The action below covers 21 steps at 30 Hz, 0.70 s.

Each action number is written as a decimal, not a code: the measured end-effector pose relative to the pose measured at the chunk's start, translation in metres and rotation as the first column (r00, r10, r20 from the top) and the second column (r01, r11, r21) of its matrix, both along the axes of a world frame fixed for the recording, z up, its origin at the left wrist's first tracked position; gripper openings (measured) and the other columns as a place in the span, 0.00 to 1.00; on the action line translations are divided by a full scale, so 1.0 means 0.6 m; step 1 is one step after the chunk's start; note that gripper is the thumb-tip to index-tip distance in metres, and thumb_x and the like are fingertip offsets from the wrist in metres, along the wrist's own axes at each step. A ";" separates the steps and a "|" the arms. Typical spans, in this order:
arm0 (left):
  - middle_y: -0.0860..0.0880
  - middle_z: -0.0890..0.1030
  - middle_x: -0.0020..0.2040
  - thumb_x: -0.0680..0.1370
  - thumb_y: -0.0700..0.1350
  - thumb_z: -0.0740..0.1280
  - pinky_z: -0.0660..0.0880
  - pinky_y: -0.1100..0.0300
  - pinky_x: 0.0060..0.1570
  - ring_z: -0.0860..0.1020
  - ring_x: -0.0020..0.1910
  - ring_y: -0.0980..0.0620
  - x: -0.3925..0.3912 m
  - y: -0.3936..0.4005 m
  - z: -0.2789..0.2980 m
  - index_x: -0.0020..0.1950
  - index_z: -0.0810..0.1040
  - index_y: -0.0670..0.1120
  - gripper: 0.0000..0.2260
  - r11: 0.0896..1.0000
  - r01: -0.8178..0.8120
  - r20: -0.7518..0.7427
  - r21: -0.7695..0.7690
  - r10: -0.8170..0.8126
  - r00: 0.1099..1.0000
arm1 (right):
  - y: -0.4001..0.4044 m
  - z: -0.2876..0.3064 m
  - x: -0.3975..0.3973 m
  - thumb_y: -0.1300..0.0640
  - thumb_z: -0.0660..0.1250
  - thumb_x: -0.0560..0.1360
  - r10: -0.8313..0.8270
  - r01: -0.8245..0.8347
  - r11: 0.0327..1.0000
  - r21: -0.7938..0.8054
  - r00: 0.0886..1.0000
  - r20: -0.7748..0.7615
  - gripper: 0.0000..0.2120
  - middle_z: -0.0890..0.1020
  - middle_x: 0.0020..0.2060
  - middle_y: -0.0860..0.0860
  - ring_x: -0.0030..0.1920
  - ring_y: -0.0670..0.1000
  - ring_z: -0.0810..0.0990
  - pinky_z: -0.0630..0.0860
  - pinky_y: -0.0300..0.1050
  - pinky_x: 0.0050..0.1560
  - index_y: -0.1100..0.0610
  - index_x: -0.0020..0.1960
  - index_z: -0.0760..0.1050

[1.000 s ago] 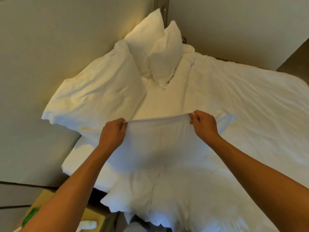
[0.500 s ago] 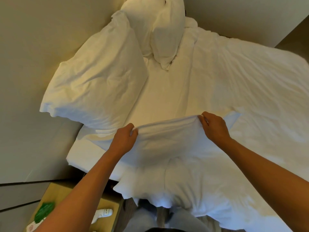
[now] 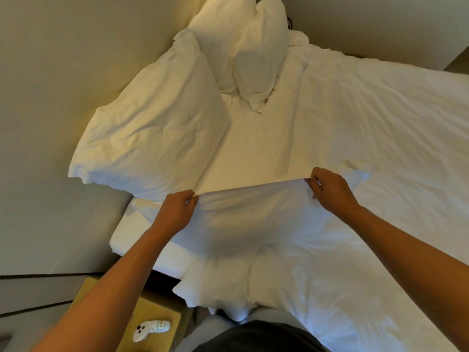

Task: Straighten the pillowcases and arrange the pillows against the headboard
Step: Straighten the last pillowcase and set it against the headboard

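Observation:
A white pillow in its pillowcase [image 3: 243, 240] lies across the near edge of the bed in front of me. My left hand [image 3: 175, 212] grips the left end of its open hem. My right hand [image 3: 330, 190] pinches the right end, and the hem is pulled taut between them. A large white pillow [image 3: 152, 138] leans against the beige headboard [image 3: 63, 72] at the left. Two smaller white pillows [image 3: 253, 52] stand upright in the far corner against the headboard.
The white bed sheet [image 3: 380, 128] spreads wrinkled to the right. A wooden bedside table [image 3: 154, 311] at the lower left carries a white game controller [image 3: 152, 329]. A beige wall [image 3: 380, 24] runs behind the bed. My grey trousers show at the bottom.
Both hands moved slightly farther apart with the hem, stretching it tighter. My view dropped lower and closer over the bed, so more of the bedside table shows.

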<state>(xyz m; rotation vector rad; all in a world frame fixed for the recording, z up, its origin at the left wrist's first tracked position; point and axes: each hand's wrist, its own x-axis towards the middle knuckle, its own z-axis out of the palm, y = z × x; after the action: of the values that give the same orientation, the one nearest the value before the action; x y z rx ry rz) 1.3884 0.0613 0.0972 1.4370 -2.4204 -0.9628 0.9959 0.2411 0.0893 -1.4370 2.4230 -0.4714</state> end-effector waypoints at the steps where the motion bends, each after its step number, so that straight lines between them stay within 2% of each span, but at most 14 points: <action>1: 0.48 0.71 0.29 0.84 0.43 0.63 0.63 0.57 0.32 0.70 0.31 0.48 -0.001 0.000 0.003 0.35 0.69 0.42 0.17 1.000 -0.011 0.014 -0.012 0.011 1.000 | -0.007 -0.001 -0.005 0.50 0.61 0.86 0.011 -0.010 0.999 -0.030 1.000 0.028 0.15 0.76 0.33 0.52 0.35 0.55 0.77 0.73 0.52 0.38 0.54 0.42 0.67; 4: 0.47 0.75 0.31 0.84 0.45 0.63 0.66 0.56 0.35 0.74 0.34 0.47 -0.010 0.002 0.010 0.38 0.73 0.44 0.15 0.998 -0.060 0.060 -0.030 0.062 0.996 | -0.031 -0.004 -0.024 0.46 0.57 0.86 0.080 -0.075 0.992 -0.099 0.995 0.053 0.16 0.73 0.30 0.48 0.32 0.50 0.74 0.67 0.47 0.32 0.54 0.43 0.66; 6: 0.45 0.78 0.34 0.85 0.46 0.62 0.68 0.54 0.37 0.76 0.36 0.44 -0.020 0.003 0.011 0.40 0.75 0.43 0.14 0.994 -0.105 0.083 -0.027 0.107 0.991 | -0.044 -0.010 -0.039 0.44 0.57 0.86 0.137 -0.134 0.986 -0.100 0.990 0.022 0.16 0.73 0.31 0.46 0.32 0.49 0.73 0.64 0.45 0.31 0.53 0.44 0.67; 8: 0.45 0.78 0.35 0.85 0.46 0.61 0.68 0.54 0.38 0.77 0.37 0.44 -0.030 0.003 0.013 0.41 0.75 0.43 0.14 0.990 -0.138 0.113 -0.042 0.142 0.983 | -0.053 -0.017 -0.056 0.43 0.60 0.85 0.166 -0.165 0.983 -0.081 0.986 0.011 0.14 0.75 0.35 0.45 0.34 0.49 0.75 0.65 0.43 0.32 0.51 0.47 0.70; 11: 0.44 0.80 0.36 0.85 0.45 0.60 0.73 0.50 0.39 0.78 0.37 0.44 -0.040 0.003 0.015 0.43 0.77 0.41 0.14 0.987 -0.153 0.139 -0.059 0.160 0.977 | -0.064 -0.025 -0.076 0.49 0.66 0.83 0.210 -0.210 0.977 -0.035 0.978 -0.018 0.10 0.74 0.41 0.47 0.39 0.55 0.78 0.65 0.44 0.36 0.54 0.47 0.75; 13: 0.43 0.80 0.36 0.85 0.45 0.60 0.75 0.49 0.40 0.78 0.36 0.44 -0.044 0.003 0.016 0.44 0.78 0.41 0.15 0.986 -0.151 0.147 -0.066 0.159 0.976 | -0.069 -0.028 -0.080 0.54 0.65 0.83 0.214 -0.216 0.976 -0.040 0.976 -0.031 0.11 0.73 0.39 0.48 0.39 0.58 0.79 0.62 0.42 0.34 0.54 0.43 0.73; 15: 0.43 0.81 0.35 0.85 0.45 0.60 0.75 0.48 0.40 0.78 0.36 0.44 -0.047 0.000 0.015 0.43 0.79 0.41 0.15 0.984 -0.156 0.151 -0.086 0.168 0.974 | -0.076 -0.025 -0.081 0.55 0.63 0.84 0.179 -0.181 0.983 -0.043 0.983 -0.036 0.11 0.77 0.40 0.51 0.41 0.59 0.80 0.66 0.44 0.36 0.56 0.45 0.76; 18: 0.47 0.79 0.33 0.85 0.45 0.59 0.72 0.53 0.36 0.77 0.33 0.48 -0.049 -0.009 0.017 0.41 0.78 0.43 0.15 0.976 -0.181 0.134 -0.123 0.197 0.971 | -0.092 -0.012 -0.082 0.55 0.63 0.85 0.167 -0.168 0.983 -0.080 0.986 -0.020 0.12 0.83 0.44 0.55 0.43 0.58 0.81 0.71 0.46 0.42 0.59 0.51 0.82; 21: 0.54 0.71 0.28 0.85 0.44 0.60 0.63 0.58 0.31 0.71 0.30 0.56 -0.046 -0.022 0.029 0.36 0.69 0.50 0.17 0.962 -0.209 0.098 -0.173 0.228 0.969 | -0.128 0.016 -0.082 0.55 0.64 0.85 0.178 -0.180 0.977 -0.118 0.984 -0.027 0.11 0.84 0.45 0.57 0.45 0.60 0.82 0.72 0.47 0.44 0.59 0.52 0.83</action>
<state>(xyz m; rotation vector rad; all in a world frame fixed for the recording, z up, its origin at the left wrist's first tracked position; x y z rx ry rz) 1.3610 0.0478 0.1147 1.6992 -2.2916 -0.6339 0.9468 0.1645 0.0990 -1.6971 2.2835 -0.5729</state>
